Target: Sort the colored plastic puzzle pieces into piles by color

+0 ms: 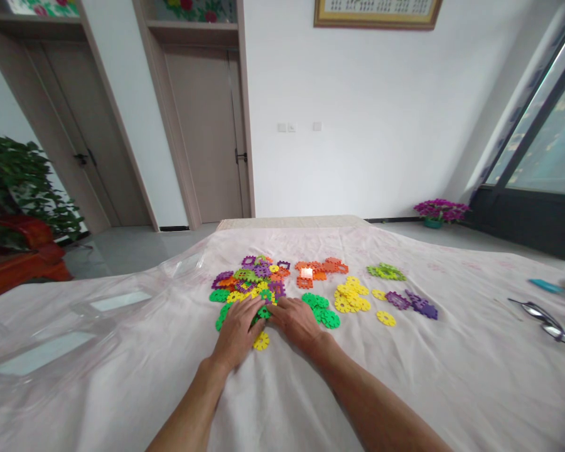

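My left hand [238,329] and my right hand [296,321] lie side by side on a pale pink cloth [282,389], fingers stretched forward onto the near edge of a mixed pile of plastic snowflake discs [252,281]. A green disc [264,311] sits between the fingertips of both hands. One yellow disc [261,341] lies between my wrists. Sorted groups sit to the right: green discs [324,311], orange pieces [317,270], yellow discs [351,295], light green pieces [386,272] and purple pieces [417,302].
Black glasses [546,321] and a teal object [546,286] lie at the right edge of the cloth. Clear plastic sheeting [51,342] covers the left side. Beyond stand two doors, a potted plant [14,182], red wooden furniture [23,251] and a flower pot [440,211].
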`<state>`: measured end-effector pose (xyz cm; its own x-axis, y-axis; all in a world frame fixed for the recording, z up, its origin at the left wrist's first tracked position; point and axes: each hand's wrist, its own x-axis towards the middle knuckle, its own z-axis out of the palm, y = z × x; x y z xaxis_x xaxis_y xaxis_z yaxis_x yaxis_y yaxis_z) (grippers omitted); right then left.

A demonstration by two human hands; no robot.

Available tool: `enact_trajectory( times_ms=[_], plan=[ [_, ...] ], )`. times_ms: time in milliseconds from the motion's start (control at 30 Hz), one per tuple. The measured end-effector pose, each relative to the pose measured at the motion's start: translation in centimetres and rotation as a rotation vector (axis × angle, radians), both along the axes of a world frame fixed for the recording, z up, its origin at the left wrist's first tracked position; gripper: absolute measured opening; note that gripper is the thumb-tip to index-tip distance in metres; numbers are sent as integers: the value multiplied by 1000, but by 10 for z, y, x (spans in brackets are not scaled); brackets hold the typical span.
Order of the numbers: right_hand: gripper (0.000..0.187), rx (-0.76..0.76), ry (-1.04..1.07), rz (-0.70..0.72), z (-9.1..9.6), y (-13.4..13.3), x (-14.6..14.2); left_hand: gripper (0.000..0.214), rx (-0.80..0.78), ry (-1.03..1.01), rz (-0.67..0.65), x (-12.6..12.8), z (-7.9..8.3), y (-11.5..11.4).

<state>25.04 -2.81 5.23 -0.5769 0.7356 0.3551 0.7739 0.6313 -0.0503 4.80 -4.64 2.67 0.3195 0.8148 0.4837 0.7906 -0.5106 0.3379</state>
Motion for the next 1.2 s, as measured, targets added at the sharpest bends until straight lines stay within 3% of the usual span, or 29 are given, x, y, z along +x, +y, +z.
enact_trajectory(
  times_ms=[200,467,667,867,1000,1100,1200],
  plan=[
    [19,-1,-24,69,-1,-1,0,41,-21,-34,3,0,2,-1],
    [19,-46,32,105,-2,-1,-3,41,0,-57,-6,0,2,-2],
    [23,-56,168,44,1,-3,3,41,-29,-67,1,0,2,-1],
    [32,-103,457,-124,12,10,34,37,28,-106,16,0,6,-3],
    [36,-121,403,-327,21,21,62,34,140,-190,194,-6,8,-1],
    [41,-31,282,-516,26,22,71,35,185,-229,394,-15,6,2],
    [34,51,249,-436,26,16,63,36,140,-209,531,-20,2,5]
  ],
)
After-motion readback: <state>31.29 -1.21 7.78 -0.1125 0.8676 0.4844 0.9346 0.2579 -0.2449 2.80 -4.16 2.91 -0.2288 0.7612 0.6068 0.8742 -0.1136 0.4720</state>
